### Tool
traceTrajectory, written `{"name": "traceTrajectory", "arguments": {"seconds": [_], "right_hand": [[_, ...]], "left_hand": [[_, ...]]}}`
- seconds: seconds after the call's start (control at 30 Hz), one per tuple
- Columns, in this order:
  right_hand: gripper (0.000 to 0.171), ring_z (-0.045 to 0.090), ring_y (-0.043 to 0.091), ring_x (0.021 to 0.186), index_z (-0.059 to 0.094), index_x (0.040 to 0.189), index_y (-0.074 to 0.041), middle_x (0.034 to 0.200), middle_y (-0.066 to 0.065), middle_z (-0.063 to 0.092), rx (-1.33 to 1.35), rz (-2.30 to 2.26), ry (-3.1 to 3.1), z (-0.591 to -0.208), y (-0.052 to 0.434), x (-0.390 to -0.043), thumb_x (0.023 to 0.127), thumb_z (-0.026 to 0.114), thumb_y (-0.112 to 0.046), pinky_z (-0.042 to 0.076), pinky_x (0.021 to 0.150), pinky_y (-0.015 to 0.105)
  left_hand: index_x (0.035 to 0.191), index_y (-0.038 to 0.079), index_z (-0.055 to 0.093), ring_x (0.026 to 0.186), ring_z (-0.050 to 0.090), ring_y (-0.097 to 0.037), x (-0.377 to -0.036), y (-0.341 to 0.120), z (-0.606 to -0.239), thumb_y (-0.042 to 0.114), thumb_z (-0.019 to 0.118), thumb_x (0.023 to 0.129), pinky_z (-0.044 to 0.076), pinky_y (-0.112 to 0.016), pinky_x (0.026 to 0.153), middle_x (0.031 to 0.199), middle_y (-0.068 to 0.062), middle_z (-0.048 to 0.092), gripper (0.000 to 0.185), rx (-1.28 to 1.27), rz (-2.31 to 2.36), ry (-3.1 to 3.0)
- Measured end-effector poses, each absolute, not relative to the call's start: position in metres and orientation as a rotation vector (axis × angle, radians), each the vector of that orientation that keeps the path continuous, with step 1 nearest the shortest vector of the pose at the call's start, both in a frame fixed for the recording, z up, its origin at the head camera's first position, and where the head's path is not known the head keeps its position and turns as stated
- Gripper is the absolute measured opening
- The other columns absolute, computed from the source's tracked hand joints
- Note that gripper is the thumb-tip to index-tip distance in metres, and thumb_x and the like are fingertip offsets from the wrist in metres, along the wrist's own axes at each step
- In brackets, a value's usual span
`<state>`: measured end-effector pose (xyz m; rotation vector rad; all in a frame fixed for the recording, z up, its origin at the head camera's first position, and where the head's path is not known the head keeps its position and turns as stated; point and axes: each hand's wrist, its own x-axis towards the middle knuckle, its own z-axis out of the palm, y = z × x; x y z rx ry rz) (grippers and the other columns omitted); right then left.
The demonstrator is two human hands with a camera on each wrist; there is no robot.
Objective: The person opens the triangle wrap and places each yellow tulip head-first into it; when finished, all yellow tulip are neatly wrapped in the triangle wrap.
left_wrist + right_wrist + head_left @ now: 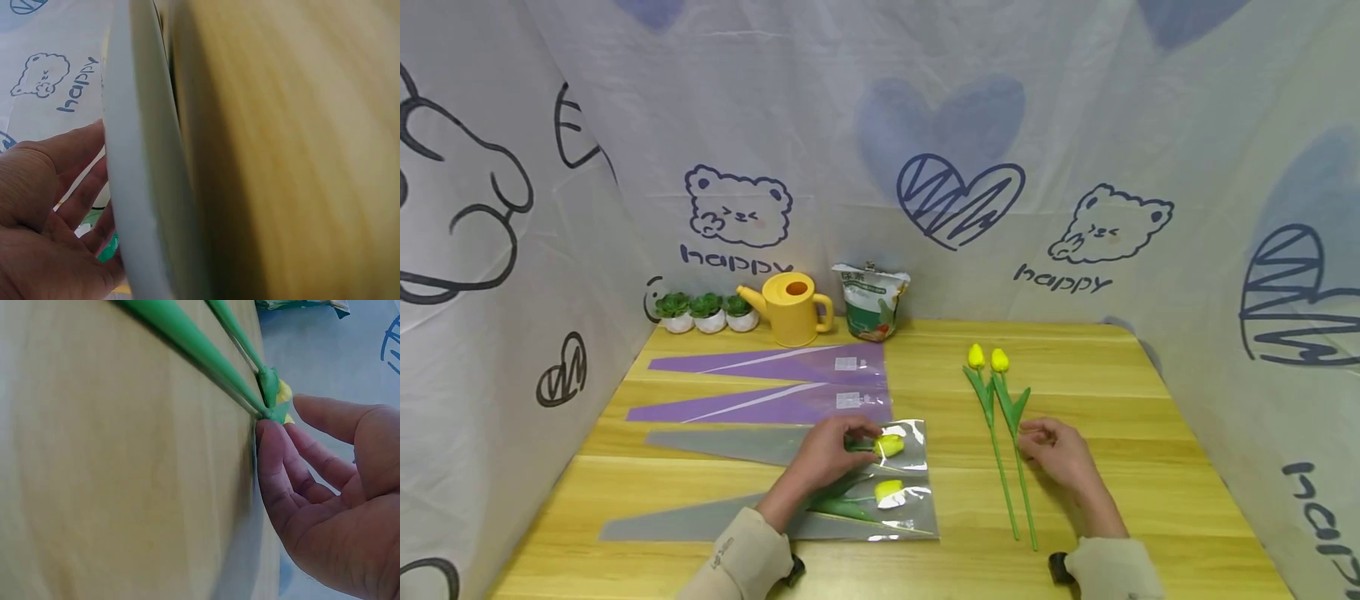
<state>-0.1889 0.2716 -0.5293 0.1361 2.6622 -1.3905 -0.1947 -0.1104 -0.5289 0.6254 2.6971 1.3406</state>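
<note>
My left hand (831, 450) rests on the upper grey clear flower sleeve (722, 442), its thumb and fingers apart around a yellow tulip (889, 446) inside. In the left wrist view, the fingertips of the left hand (69, 200) are partly hidden behind a pale curved edge. Just below lies a second grey sleeve (700, 518) with another yellow tulip (889, 492) in it. My right hand (1058, 450) is beside the stem of the right loose tulip (1000, 361); in the right wrist view its fingertips (270, 434) reach the green leaves, thumb apart. Left of it lies another loose tulip (975, 357).
Two purple sleeves (752, 404) lie behind the grey ones. Along the back stand several small potted succulents (707, 308), a yellow watering can (793, 312) and a green-and-white bag (872, 304) with a clip. Printed cloth (955, 125) hangs behind the wooden table (1120, 375).
</note>
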Motion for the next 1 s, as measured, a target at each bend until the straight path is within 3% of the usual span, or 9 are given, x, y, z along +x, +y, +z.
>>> {"name": "traceTrajectory", "arguments": {"seconds": [0.3, 1.0], "right_hand": [[0.036, 0.072, 0.020, 0.081, 0.062, 0.129, 0.008, 0.108, 0.021, 0.074, 0.157, -1.467, 2.593, -0.534, 0.265, -0.190, 0.100, 0.067, -0.012, 0.061, 0.071, 0.033], [0.027, 0.067, 0.017, 0.069, 0.066, 0.115, 0.010, 0.089, 0.013, 0.074, 0.279, -1.533, 2.498, -0.539, 0.260, -0.205, 0.094, 0.074, -0.006, 0.060, 0.061, 0.029]], "left_hand": [[0.112, 0.010, 0.077, 0.098, 0.071, -0.025, -0.195, -0.111, -0.530, 0.017, 0.085, 0.086, 0.057, -0.046, 0.090, 0.109, -0.004, 0.079, 0.028, 0.634, 1.341, 2.692], [0.114, 0.011, 0.077, 0.098, 0.071, -0.025, -0.197, -0.112, -0.532, 0.016, 0.084, 0.087, 0.057, -0.047, 0.090, 0.110, -0.004, 0.078, 0.028, 0.625, 1.319, 2.710]]}}
